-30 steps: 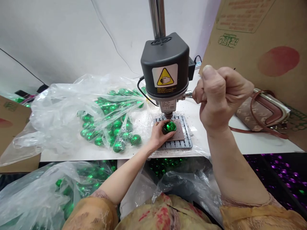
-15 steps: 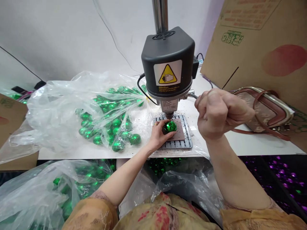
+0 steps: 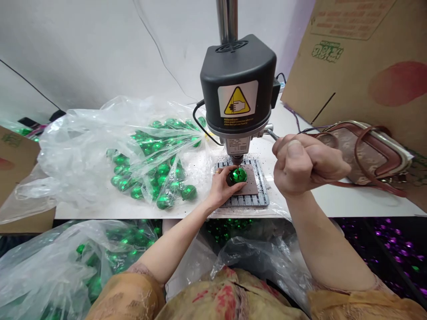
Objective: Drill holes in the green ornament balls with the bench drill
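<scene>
My left hand (image 3: 221, 186) grips a shiny green faceted ball (image 3: 239, 175) between thumb and fingers. The ball rests on a brown board (image 3: 251, 183) that lies on the slotted metal base plate (image 3: 263, 186) of a drill press (image 3: 237, 80). Right above the ball is the drill's chuck (image 3: 237, 159); whether the bit is inside the ball I cannot tell. My right hand (image 3: 305, 164) is a fist around the press's lever (image 3: 272, 133), at the right of the motor housing. A ring shows on my left hand.
Left on the white table (image 3: 187, 212) lies a clear plastic bag (image 3: 76, 151) with several green balls (image 3: 163, 169). A brown handbag (image 3: 373, 153) and a large cardboard box (image 3: 360, 66) stand at right. Below the table edge are more bagged green balls (image 3: 95, 284) and purple ones (image 3: 393, 240).
My right fist and the lever have come down slightly. The left hand keeps the ball in place on the board. The whole view has shifted a little.
</scene>
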Tool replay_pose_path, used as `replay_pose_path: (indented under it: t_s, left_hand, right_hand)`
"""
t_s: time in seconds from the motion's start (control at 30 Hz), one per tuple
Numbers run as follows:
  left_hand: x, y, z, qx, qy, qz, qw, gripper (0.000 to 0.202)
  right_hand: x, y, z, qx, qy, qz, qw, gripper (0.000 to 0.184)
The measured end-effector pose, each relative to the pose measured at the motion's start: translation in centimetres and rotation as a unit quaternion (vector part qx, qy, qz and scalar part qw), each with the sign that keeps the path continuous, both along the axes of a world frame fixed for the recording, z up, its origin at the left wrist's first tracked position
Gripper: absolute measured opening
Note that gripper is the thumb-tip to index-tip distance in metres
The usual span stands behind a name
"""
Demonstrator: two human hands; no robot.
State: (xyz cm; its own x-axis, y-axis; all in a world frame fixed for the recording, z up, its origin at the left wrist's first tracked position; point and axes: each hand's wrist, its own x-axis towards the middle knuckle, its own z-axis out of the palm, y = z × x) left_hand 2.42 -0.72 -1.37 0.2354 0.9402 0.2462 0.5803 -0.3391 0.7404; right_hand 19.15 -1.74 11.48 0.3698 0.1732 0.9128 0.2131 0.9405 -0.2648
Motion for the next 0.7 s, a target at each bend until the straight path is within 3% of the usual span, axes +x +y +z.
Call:
replay_pose_path:
  t_s: [0.3,0.4,0.47,0.53,0.63,0.7]
  left_hand:
    - [0.1,-0.1,0.3,-0.004,-0.016,-0.005,1.000,0.055]
    - [0.3,-0.1,0.3,-0.008,-0.027,-0.002,1.000,0.054]
    - [0.5,-0.3,0.3,-0.006,-0.038,0.014,0.999,0.053]
    - [0.8,-1.0,0.5,0.013,-0.051,0.037,0.998,0.049]
    - [0.9,-3.3,0.6,0.084,-0.054,0.079,0.992,0.044]
    - [0.3,-5.5,0.4,0.167,-0.044,0.069,0.983,0.045]
  right_hand:
    - [0.0,0.3,-1.4,0.064,-0.024,0.000,0.998,0.045]
    - [-0.4,0.0,0.3,0.018,0.010,-0.008,1.000,0.046]
    - [-0.7,0.0,2.1,-0.073,0.052,-0.004,0.996,0.047]
    - [-0.9,0.2,3.8,-0.112,0.076,0.003,0.991,0.047]
    - [-0.9,0.5,5.3,-0.109,0.078,0.027,0.991,0.047]
    - [-0.8,0.5,5.6,-0.135,0.073,0.032,0.988,0.047]
